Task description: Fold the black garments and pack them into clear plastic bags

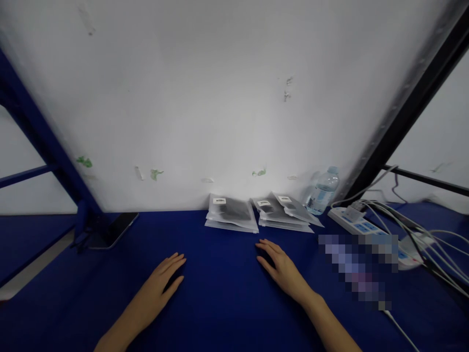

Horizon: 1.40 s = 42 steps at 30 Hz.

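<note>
My left hand (163, 281) rests on the blue tabletop (220, 293), fingers stretched out and thumb apart, holding nothing. Opposite it, my right hand (280, 266) also lies on the table with its fingers extended and nothing in them. Just beyond the right hand, against the wall, is a stack of clear zip bags (234, 215) with dark contents and white barcode labels. To its right lies a second group of such bags (284, 215), partly overlapping. What is inside the bags cannot be made out. Neither hand touches a bag.
A water bottle (324, 191) stands beside the bags. Farther right, a white power strip (357, 222) carries several plugs and cables (432, 249). A pixelated object with a white cable lies near it. A dark phone (119, 230) lies at the left, by the blue frame post (47, 142).
</note>
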Available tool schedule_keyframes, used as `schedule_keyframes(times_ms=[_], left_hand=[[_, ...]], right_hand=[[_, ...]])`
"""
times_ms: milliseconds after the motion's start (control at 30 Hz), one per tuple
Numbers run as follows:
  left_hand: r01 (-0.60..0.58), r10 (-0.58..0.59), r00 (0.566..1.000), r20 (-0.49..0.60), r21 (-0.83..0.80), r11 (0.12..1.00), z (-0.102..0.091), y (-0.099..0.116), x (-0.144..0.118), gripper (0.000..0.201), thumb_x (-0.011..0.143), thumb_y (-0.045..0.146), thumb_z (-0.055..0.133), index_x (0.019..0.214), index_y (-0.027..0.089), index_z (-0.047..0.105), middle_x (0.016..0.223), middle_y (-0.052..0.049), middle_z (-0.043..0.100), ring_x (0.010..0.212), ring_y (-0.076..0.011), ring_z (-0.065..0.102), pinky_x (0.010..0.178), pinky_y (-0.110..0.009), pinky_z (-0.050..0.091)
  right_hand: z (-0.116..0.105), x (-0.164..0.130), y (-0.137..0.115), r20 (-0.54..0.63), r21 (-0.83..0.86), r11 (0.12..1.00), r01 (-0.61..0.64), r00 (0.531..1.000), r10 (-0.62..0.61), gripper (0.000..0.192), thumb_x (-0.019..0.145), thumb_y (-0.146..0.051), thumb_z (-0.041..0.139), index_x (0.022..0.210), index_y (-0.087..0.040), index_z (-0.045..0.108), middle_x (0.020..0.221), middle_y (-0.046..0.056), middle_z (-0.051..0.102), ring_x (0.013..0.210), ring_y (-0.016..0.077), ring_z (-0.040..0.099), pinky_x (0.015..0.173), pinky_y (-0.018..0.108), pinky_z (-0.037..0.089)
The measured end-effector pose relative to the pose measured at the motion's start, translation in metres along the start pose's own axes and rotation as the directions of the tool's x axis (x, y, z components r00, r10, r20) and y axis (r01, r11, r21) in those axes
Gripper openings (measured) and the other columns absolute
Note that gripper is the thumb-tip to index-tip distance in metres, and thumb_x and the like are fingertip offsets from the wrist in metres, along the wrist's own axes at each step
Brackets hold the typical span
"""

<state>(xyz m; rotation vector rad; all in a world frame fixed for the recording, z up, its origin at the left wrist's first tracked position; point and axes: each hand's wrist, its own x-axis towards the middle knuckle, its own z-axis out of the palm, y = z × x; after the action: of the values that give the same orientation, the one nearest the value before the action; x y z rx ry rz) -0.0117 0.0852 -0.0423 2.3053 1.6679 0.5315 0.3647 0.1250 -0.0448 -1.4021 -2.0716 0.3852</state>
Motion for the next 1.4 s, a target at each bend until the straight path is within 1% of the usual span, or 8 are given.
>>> schedule_keyframes(times_ms=[267, 633, 933, 1233, 1400], left_hand=[[0.006, -0.007, 1.000, -0.006, -0.017, 1.000, -0.0002, -0.0010, -0.0009, 0.043, 0.096, 0.040, 0.041, 0.138, 0.030, 0.046, 0.145, 0.000, 0.046, 0.137, -0.0234, 0.036, 0.110, -0.048, 0.033], [-0.005, 0.005, 0.999, -0.044, -0.014, 1.000, 0.0016, -0.0022, -0.0007, 0.042, 0.095, 0.038, 0.045, 0.136, 0.032, 0.049, 0.143, 0.000, 0.050, 0.135, -0.0251, 0.039, 0.107, -0.048, 0.038], [0.002, -0.002, 1.000, -0.026, -0.013, 1.000, 0.0001, 0.0000, 0.0002, 0.043, 0.096, 0.039, 0.043, 0.138, 0.031, 0.048, 0.144, 0.000, 0.048, 0.136, -0.0239, 0.037, 0.109, -0.047, 0.036], [0.014, -0.014, 1.000, -0.007, -0.006, 1.000, -0.0005, 0.0004, -0.0008, 0.043, 0.096, 0.039, 0.042, 0.138, 0.030, 0.047, 0.145, -0.001, 0.047, 0.136, -0.0238, 0.037, 0.109, -0.048, 0.035], [-0.012, 0.011, 0.999, -0.043, -0.020, 1.000, 0.0006, -0.0004, -0.0011, 0.042, 0.096, 0.038, 0.044, 0.137, 0.031, 0.049, 0.143, -0.001, 0.049, 0.135, -0.0247, 0.039, 0.109, -0.048, 0.035]], right_hand=[[-0.0003, -0.0001, -0.0006, -0.001, 0.007, 1.000, -0.010, 1.000, 0.010, 0.036, 0.092, -0.040, 0.049, 0.123, -0.025, 0.059, 0.134, 0.008, 0.055, 0.129, 0.0256, 0.047, 0.108, 0.046, 0.039], [0.0012, -0.0005, 0.0021, -0.001, 0.016, 1.000, -0.006, 1.000, 0.006, 0.037, 0.092, -0.041, 0.049, 0.125, -0.026, 0.058, 0.136, 0.008, 0.054, 0.130, 0.0249, 0.046, 0.109, 0.047, 0.037], [0.0022, -0.0001, 0.0036, -0.006, 0.007, 1.000, 0.005, 1.000, -0.005, 0.037, 0.093, -0.041, 0.048, 0.125, -0.026, 0.058, 0.135, 0.008, 0.055, 0.129, 0.0249, 0.046, 0.109, 0.047, 0.037], [0.0005, 0.0007, -0.0004, 0.009, -0.008, 1.000, -0.006, 1.000, 0.006, 0.037, 0.093, -0.041, 0.047, 0.124, -0.024, 0.058, 0.135, 0.008, 0.054, 0.130, 0.0247, 0.046, 0.108, 0.046, 0.038], [0.0001, -0.0006, -0.0010, -0.003, 0.036, 0.999, -0.019, 1.000, 0.019, 0.037, 0.092, -0.040, 0.049, 0.123, -0.025, 0.059, 0.135, 0.008, 0.055, 0.129, 0.0251, 0.046, 0.108, 0.047, 0.037]])
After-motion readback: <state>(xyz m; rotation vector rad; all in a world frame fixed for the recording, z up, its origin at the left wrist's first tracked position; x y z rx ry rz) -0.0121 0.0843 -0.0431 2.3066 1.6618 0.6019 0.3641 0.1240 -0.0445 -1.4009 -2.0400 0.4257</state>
